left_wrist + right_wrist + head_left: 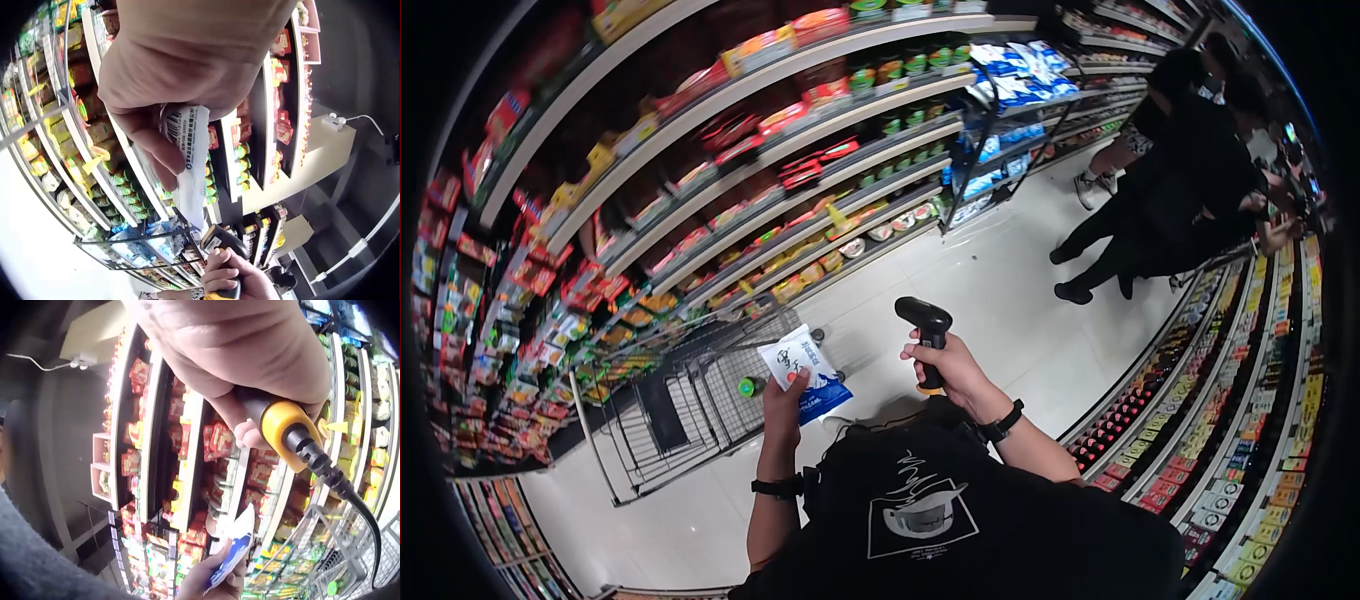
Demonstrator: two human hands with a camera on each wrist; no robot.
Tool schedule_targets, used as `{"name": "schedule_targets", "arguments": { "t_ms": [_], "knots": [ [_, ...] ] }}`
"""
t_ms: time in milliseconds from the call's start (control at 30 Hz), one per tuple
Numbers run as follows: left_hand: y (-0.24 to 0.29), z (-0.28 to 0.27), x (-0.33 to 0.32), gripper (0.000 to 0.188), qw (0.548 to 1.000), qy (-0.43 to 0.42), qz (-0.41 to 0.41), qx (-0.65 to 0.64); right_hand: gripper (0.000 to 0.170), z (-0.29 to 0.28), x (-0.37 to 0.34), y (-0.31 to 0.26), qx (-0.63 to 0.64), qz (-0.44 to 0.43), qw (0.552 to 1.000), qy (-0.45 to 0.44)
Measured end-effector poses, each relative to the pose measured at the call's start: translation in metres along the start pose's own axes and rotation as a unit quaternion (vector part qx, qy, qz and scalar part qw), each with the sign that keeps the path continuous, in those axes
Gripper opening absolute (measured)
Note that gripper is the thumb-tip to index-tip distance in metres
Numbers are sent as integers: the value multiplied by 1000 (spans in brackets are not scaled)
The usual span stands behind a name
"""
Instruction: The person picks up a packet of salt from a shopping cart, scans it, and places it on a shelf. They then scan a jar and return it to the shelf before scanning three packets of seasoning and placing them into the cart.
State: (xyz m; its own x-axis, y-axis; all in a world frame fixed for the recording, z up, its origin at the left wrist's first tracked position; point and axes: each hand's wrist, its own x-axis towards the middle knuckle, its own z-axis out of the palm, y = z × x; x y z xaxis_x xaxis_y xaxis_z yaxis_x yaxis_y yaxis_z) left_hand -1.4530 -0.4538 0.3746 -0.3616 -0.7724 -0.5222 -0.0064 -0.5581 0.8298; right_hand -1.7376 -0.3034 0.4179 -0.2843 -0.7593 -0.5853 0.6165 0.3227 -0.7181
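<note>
The left grip pinches a white-and-blue packet, in head view toward eight o'clock from the black scanner that the right grip encircles; a cart stands toward nine.

At 7 o'clock, the left-hand grip is holding a white-and-blue packet; at 4, the right-hand grip is holding a black handheld scanner. A shopping cart is standing at 8, and dark-clad people are standing at 2.
</note>
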Motion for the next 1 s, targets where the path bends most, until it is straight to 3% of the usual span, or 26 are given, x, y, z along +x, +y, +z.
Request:
{"name": "schedule_targets", "arguments": {
  "t_ms": [167, 267, 433, 800, 933, 967, 1000],
  "knots": [
    [-10, 123, 38, 39, 991, -73, -30, 110, 28, -119, -5, -27, 69, -15, 997, 36],
    [-14, 198, 61, 43, 979, -126, -3, 162, 28, -185, -5, -47, 110, -14, 991, 74],
    [-12, 299, 78, 50, 981, -163, -56, 86, 35, -267, -9, -78, 131, -30, 985, 109],
    [2, 415, 179, 52, 942, -287, -171, -37, 39, -330, 41, -159, 147, -60, 974, 161],
    [23, 481, 233, 62, 944, -324, -70, 12, 36, -337, 66, -201, 145, -107, 966, 186],
    [34, 496, 247, 65, 924, -350, -122, -96, 35, -340, 73, -211, 143, -107, 962, 205],
    [25, 510, 272, 66, 913, -372, -101, -130, 34, -342, 82, -224, 141, -113, 960, 216]
  ]
}}
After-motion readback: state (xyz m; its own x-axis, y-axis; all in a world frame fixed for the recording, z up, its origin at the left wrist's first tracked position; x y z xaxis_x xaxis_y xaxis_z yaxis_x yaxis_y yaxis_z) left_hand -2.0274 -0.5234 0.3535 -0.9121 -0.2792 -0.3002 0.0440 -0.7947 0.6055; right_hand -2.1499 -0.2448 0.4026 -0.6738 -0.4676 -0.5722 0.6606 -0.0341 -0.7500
